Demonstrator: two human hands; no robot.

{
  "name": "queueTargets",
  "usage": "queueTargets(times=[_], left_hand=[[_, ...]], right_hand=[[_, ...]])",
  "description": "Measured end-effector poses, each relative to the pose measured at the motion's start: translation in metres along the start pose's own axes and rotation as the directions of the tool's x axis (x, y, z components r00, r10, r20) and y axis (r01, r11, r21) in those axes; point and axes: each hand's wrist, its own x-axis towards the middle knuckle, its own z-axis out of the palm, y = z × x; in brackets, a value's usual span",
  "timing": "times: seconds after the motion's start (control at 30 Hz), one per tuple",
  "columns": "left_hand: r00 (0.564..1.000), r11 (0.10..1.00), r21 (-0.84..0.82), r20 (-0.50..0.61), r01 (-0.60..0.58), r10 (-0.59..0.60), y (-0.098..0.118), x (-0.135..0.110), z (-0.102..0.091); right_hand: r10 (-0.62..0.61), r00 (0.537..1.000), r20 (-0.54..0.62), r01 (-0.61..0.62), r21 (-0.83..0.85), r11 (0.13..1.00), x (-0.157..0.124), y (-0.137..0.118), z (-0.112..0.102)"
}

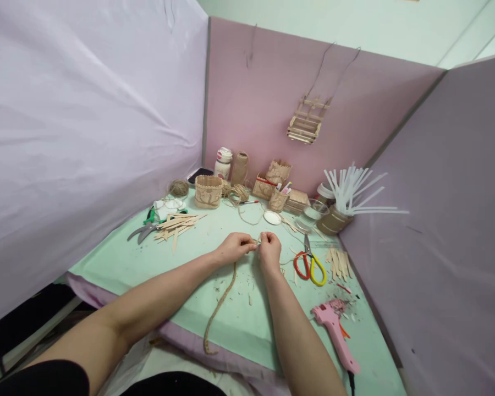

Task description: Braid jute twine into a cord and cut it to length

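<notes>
My left hand (235, 247) and my right hand (269, 251) meet over the middle of the table, both with fingers pinched on strands of jute twine. From beneath my left hand a braided twine cord (221, 301) trails down to the table's front edge. A thin loose strand runs out to the right of my right hand, towards the scissors (308, 263) with one red and one yellow handle. The exact crossing of the strands between my fingertips is too small to make out.
A pink glue gun (336, 333) lies at front right. Wooden sticks (177, 225) and pruning shears (145, 232) lie at left. Along the back stand a wooden basket (208, 192), twine balls (179, 188), a white-capped bottle (223, 163) and a pot of white glue sticks (335, 220).
</notes>
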Motion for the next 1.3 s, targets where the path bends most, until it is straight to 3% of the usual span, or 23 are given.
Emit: queueTargets(times=[0.23,0.43,0.57,0.7,0.8,0.93,1.1,1.3], left_hand=[[0.994,0.996,-0.062,-0.08,0.064,-0.069,-0.007,0.002,-0.003],[0.993,0.992,-0.112,-0.094,0.055,-0.065,-0.013,0.005,-0.003],[0.986,0.992,-0.114,-0.154,0.055,-0.072,-0.009,0.004,-0.006],[0.984,0.992,-0.121,-0.169,0.033,-0.053,-0.007,0.004,-0.008],[0.992,0.991,-0.135,-0.129,-0.026,0.009,-0.006,0.003,-0.008],[0.995,0.987,-0.153,-0.099,-0.045,0.03,-0.006,0.003,-0.006],[0.993,0.985,-0.162,-0.109,-0.051,0.033,-0.007,0.004,-0.007],[0.995,0.983,-0.158,-0.052,-0.089,0.081,-0.006,0.002,-0.007]], right_hand=[[0.03,0.987,0.159,-0.061,0.194,0.979,0.0,-0.018,-0.011],[0.02,0.983,0.182,-0.063,0.235,0.97,-0.001,-0.027,-0.014],[-0.019,0.964,0.264,-0.066,0.309,0.949,-0.003,-0.028,-0.013],[0.101,0.949,0.3,-0.198,0.314,0.928,-0.005,-0.031,-0.013],[0.233,0.909,0.345,-0.318,0.213,0.924,-0.005,-0.032,-0.013],[0.173,0.853,0.493,-0.322,0.235,0.917,-0.006,-0.029,-0.013],[0.047,0.897,0.44,-0.206,0.322,0.924,-0.009,-0.027,-0.01],[0.108,0.944,0.312,-0.204,0.294,0.934,-0.011,-0.025,-0.007]])
